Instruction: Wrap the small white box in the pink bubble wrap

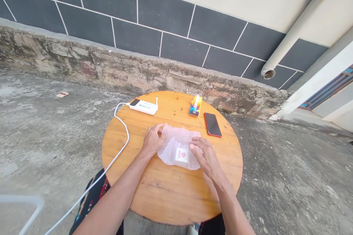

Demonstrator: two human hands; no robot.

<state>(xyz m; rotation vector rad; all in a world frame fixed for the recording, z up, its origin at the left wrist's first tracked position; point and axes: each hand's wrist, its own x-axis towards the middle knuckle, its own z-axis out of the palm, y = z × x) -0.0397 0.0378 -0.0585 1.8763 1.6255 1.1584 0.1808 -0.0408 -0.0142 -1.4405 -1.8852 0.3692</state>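
A translucent pinkish plastic sheet [167, 153], perhaps bubble wrap, lies crumpled on the round wooden table [171, 202]. On its lower middle rests a small, squarish white packet [181, 154] with a red print; I cannot tell whether a layer of plastic covers it. My left hand [153, 141] is at the sheet's upper left edge, thumb and curled fingers closed on the plastic. Over the right edge, my right hand [205, 154] has its fingers bent and apart, fingertips near or touching the sheet, right of the packet.
A white power strip or similar device [143, 107] stands at the back left, its white cable [127, 136] running off the table's left side. Toward the back are a yellow and blue tape dispenser [195, 105] and a red-edged phone [213, 124]. Beyond stands a tiled wall [165, 14].
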